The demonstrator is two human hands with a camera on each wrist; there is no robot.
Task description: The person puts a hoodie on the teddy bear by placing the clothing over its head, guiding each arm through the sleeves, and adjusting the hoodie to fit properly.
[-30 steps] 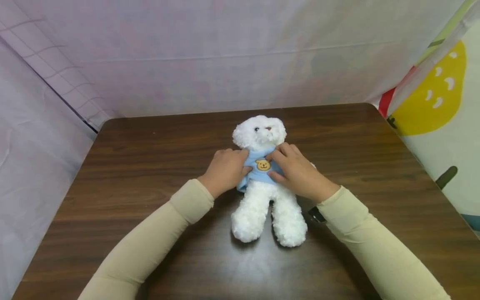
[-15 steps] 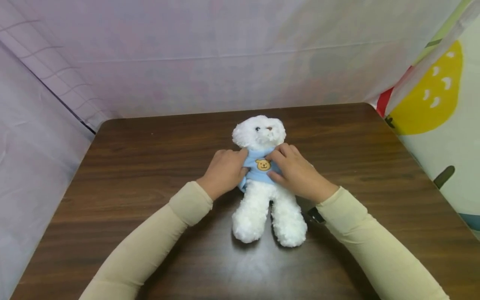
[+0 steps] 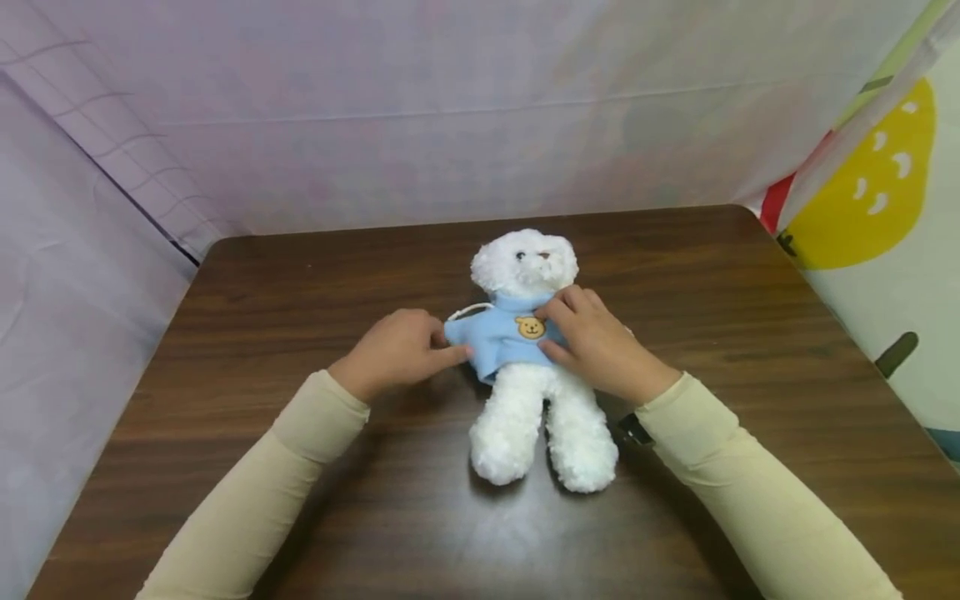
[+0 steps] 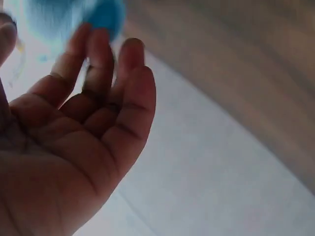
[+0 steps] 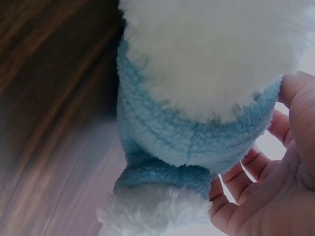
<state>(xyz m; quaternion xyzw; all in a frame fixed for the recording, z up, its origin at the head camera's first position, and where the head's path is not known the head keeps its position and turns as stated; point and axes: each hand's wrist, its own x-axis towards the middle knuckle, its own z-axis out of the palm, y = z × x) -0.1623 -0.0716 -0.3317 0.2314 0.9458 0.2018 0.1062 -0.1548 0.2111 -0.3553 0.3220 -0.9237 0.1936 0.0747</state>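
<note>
A white plush teddy bear [image 3: 506, 417] in a blue shirt [image 3: 498, 337] with a bear-face patch lies on its back on the table. At the shirt's outer left side, my left hand [image 3: 397, 350] holds the sleeve edge between thumb and fingertips. In the left wrist view, the fingers of that hand [image 4: 64, 147] bend toward a round blue sleeve end [image 4: 108, 19], which is blurred. My right hand [image 3: 603, 346] grips the bear's other side, thumb on the shirt front. White fur shows below a blue cuff [image 5: 165, 174] in the right wrist view.
The dark wooden table [image 3: 300, 275] extends around the bear on all sides. Behind it hangs a pale curtain [image 3: 450, 150]. A printed cloth with a yellow shape [image 3: 870, 183] hangs at the right. A thin white loop [image 3: 468, 310] sits by the shirt's left shoulder.
My left hand has moved left from the bear's side, and the shirt's left side now spreads outward, with the white loop in sight. The right hand stays on the bear.
</note>
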